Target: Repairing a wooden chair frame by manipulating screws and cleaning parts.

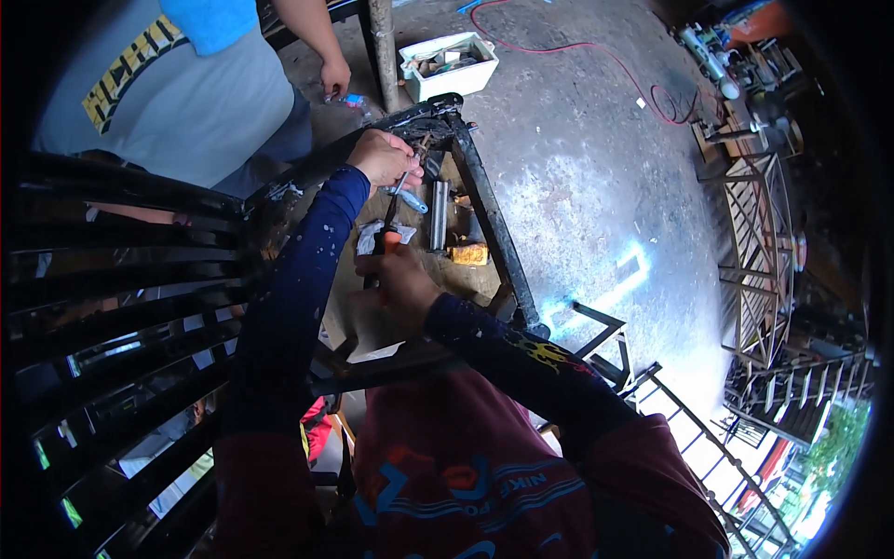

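Note:
My right hand point(402, 287) is closed round the orange-and-black handle of a screwdriver point(392, 238), its thin shaft pointing away from me. Just beyond, the fingers of my left hand point(380, 158) are pinched on a small brownish metal piece point(424, 147) by the screwdriver's tip. Whether tip and piece touch, I cannot tell. Both hands are over the opening of a black metal frame point(486, 210). Inside that opening lie a silvery metal bar point(440, 216), a yellow block point(468, 254), a light blue-handled tool point(410, 199) and a crumpled whitish scrap point(371, 237).
Black metal slats point(121, 270) fill the left side. A person in a grey shirt point(214, 112) stands at the far left, one hand point(335, 76) hanging down. A white bin point(449, 67) of odds and ends and a red hose point(596, 47) are on the concrete floor. Metal frames point(754, 252) stand right.

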Tool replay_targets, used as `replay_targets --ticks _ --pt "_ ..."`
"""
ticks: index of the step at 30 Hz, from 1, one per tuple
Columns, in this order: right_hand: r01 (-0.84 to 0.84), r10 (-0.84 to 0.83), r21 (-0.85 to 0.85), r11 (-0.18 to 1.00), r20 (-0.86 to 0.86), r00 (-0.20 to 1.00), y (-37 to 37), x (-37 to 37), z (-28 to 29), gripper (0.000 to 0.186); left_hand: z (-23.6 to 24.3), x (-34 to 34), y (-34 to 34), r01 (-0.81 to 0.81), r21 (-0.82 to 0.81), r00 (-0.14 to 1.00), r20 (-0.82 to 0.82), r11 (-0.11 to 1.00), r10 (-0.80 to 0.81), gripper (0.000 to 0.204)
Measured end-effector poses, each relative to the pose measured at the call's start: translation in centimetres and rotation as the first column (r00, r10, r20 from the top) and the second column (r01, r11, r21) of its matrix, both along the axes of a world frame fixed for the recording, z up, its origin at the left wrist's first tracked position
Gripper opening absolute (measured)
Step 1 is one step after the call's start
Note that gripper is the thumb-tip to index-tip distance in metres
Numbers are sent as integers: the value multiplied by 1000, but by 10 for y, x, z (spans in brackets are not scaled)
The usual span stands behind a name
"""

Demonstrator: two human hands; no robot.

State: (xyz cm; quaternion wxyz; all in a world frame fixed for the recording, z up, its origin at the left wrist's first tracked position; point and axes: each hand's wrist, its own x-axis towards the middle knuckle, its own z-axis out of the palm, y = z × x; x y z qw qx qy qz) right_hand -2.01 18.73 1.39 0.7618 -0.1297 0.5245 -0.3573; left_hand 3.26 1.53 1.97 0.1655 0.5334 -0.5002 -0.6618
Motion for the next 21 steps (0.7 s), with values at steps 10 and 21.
replay_targets --ticks 10,21 --pt "380 -383 44 924 84 920 9 42 -2 22 -6 -8 12 -68 -30 995 -72 997 65 24" --pt "556 -533 2 831 292 794 -24 68 -37 40 -2 -15 12 -58 -69 997 -56 996 54 17"
